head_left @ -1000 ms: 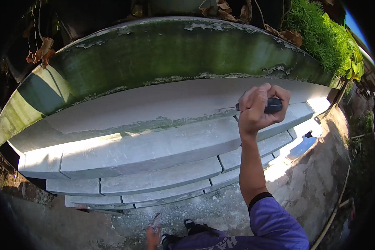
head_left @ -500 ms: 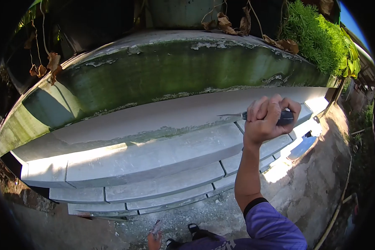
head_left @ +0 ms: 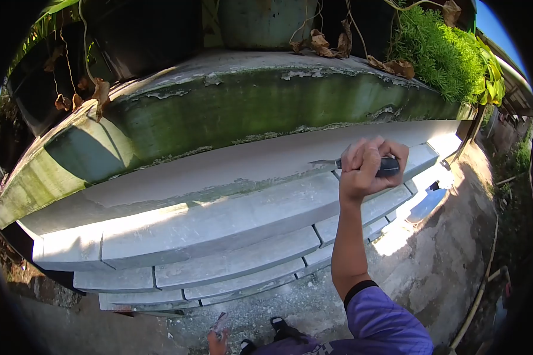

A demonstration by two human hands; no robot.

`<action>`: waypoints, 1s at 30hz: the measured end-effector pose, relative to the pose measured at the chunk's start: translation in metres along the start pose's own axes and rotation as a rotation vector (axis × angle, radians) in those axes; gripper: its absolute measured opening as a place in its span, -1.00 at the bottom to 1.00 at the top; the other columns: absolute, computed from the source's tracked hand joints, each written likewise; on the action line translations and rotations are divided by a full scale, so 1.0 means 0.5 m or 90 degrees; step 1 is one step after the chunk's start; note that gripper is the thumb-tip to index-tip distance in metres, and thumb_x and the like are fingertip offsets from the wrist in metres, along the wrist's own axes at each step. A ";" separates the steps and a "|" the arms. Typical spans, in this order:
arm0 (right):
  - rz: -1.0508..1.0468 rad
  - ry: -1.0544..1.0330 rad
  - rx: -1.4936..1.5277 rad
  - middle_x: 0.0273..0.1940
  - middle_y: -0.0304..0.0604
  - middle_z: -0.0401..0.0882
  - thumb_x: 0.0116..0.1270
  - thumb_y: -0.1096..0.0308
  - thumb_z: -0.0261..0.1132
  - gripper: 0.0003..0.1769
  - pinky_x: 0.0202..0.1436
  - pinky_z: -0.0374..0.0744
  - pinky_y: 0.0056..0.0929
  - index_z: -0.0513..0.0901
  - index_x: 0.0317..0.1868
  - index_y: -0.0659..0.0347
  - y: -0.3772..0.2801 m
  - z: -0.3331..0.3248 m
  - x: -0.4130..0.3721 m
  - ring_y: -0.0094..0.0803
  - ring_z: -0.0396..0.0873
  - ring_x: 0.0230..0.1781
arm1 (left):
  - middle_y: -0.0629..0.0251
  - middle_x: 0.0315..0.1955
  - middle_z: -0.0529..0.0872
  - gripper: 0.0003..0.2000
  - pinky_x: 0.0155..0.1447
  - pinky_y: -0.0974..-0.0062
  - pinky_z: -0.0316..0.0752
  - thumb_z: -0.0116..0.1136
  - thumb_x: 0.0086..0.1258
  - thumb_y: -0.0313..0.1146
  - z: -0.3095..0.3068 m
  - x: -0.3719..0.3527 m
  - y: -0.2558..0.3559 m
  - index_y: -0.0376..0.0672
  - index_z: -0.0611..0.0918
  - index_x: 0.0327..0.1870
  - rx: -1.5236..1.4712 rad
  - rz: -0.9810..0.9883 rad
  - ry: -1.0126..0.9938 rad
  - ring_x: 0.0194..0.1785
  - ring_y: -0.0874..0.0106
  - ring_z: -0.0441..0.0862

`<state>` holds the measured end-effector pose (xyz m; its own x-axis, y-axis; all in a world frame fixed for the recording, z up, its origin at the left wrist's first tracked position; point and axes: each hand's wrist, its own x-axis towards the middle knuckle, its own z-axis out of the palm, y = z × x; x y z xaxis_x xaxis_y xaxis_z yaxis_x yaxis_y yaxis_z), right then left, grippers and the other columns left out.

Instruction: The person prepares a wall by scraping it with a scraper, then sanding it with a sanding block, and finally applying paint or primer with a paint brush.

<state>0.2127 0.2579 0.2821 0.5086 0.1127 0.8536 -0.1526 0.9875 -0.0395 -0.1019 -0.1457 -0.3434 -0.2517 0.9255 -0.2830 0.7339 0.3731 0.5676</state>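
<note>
No text, label, brand or number can be read anywhere; pale marks on the purple garment [head_left: 380, 326] at the bottom edge are too cropped to decipher.

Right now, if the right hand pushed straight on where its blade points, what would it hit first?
Probably the grey wall: the right hand grips a tool whose blade points left, tip seemingly at the wall; depth is unclear.

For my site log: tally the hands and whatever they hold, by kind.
Hands: 2 (right hand, left hand)
Dark-handled bladed tool: 1, gripped in the right hand
Small pale item, too small to identify: 1, in the left hand
Total: 4
</note>
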 end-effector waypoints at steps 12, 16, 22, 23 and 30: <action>0.029 -0.016 -0.052 -0.59 -0.32 0.27 0.24 0.55 0.16 -0.88 -0.71 0.22 -0.60 0.36 -0.38 0.28 0.008 0.010 -0.015 -0.64 0.25 -0.76 | -0.19 0.44 0.21 -0.40 0.56 0.07 0.01 -0.01 0.47 -0.11 -0.017 -0.019 -0.074 -0.03 0.26 0.51 -0.049 0.024 0.013 0.50 -0.12 0.11; 0.043 0.006 -0.125 -0.56 -0.35 0.31 0.20 0.54 0.19 -0.89 -0.66 0.26 -0.61 0.40 -0.42 0.24 0.063 -0.008 -0.039 -0.64 0.24 -0.76 | -0.19 0.44 0.21 -0.40 0.56 0.07 0.01 -0.02 0.47 -0.09 -0.056 -0.048 -0.072 -0.02 0.27 0.51 -0.011 -0.027 -0.022 0.49 -0.12 0.11; 0.003 -0.002 -0.034 -0.58 -0.35 0.30 0.23 0.50 0.18 -0.88 -0.64 0.29 -0.61 0.38 -0.41 0.26 0.017 0.002 -0.007 -0.66 0.34 -0.71 | -0.20 0.43 0.22 -0.40 0.56 0.07 0.01 -0.02 0.47 -0.07 -0.065 -0.073 -0.103 -0.01 0.28 0.51 0.012 -0.057 -0.031 0.49 -0.13 0.12; -0.009 -0.001 -0.061 -0.58 -0.35 0.29 0.24 0.51 0.18 -0.87 -0.65 0.30 -0.61 0.38 -0.41 0.26 0.062 -0.012 -0.028 -0.66 0.33 -0.71 | -0.20 0.43 0.22 -0.40 0.56 0.07 0.01 -0.02 0.47 -0.07 -0.069 -0.084 -0.107 -0.01 0.28 0.50 0.014 -0.062 -0.035 0.49 -0.13 0.12; -0.018 0.013 -0.079 -0.66 -0.32 0.23 0.24 0.54 0.06 -0.91 -0.73 0.28 -0.58 0.30 -0.39 0.26 -0.039 -0.034 -0.059 -0.63 0.28 -0.76 | -0.20 0.44 0.21 -0.40 0.56 0.05 0.00 -0.06 0.47 -0.02 -0.124 -0.117 -0.068 0.00 0.29 0.50 0.045 -0.026 -0.049 0.48 -0.15 0.13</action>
<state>0.2148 0.2369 0.2488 0.5285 0.0851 0.8447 -0.0317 0.9962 -0.0805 -0.1510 -0.2083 -0.2983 -0.2348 0.9012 -0.3643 0.7676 0.4018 0.4993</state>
